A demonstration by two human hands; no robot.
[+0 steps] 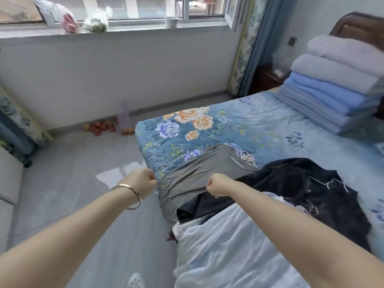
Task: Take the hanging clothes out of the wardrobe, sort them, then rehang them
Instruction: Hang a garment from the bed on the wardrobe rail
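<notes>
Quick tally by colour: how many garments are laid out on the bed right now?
grey garment: 1, gripped by the left hand and the right hand
black garment: 1
white sheer garment: 1
Total: 3 that I can tell apart

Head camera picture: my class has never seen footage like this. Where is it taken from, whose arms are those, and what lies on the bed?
There is no machine: a person wears one wide-angle camera on the head, looking down at their own arms. The left hand, bracelet at its wrist, and the right hand each pinch the edge of a grey garment spread on the floral bed cover. Beside it lie a black garment and a white sheer garment. Folded blankets are stacked at the far right.
</notes>
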